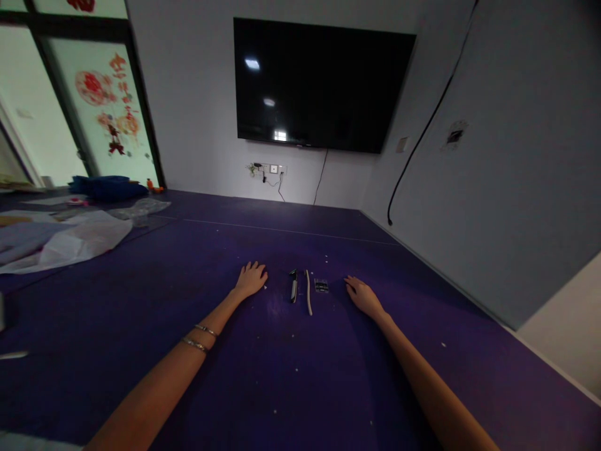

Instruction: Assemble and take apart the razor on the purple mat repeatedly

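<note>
1. Tool (293,286) between left hand (251,280) and right hand (365,297) looked light and stiff, probably best gripped by its near-end handle (293,292).
2. Both hands rested apart on the purple surface (282,376), holding nothing.

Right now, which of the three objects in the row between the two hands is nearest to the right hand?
The small, squarish dark piece, rightmost in the row; the pale, slightly bent strip and the black-and-light tool lie farther from the right hand.

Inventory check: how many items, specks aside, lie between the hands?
3: long dark tool nearest the left hand; pale strip, middle; small dark piece nearest the right hand.
</note>
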A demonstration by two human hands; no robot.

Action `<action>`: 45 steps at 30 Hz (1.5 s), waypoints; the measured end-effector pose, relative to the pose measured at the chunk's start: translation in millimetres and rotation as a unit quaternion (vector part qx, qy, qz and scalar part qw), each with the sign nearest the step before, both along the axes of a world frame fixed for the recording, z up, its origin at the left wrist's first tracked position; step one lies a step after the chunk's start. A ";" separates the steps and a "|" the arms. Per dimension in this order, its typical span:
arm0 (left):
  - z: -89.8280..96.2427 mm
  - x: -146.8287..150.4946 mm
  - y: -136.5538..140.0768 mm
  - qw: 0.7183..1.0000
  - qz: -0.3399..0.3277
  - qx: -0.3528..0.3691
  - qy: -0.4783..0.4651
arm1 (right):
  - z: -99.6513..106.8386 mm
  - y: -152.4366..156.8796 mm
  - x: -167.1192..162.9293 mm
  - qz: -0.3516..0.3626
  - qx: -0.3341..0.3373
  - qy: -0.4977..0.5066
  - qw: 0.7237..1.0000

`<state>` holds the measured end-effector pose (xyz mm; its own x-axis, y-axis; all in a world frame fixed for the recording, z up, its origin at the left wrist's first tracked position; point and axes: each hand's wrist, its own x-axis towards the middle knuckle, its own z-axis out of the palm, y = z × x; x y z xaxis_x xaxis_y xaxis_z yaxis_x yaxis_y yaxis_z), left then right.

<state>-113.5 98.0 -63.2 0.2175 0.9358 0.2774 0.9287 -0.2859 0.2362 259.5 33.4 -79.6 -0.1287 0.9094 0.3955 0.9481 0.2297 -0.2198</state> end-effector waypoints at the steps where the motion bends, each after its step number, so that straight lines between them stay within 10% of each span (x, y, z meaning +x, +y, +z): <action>1: 0.6 -0.5 0.4 1.000 0.002 0.001 -0.008 | -0.1 -0.1 0.1 0.001 0.001 0.001 1.000; 32: 28.8 102.0 -3.2 0.971 0.040 -0.171 -0.165 | 0.2 0.2 1.2 -0.006 0.001 -0.006 1.000; 37: 39.9 88.6 -2.8 0.918 -0.001 -0.247 -0.309 | 1.6 -1.3 0.0 -0.005 -0.003 0.006 1.000; 45: 48.8 64.5 -7.1 0.742 -0.041 -0.410 -0.529 | 1.3 -0.5 1.0 -0.007 -0.008 0.018 1.000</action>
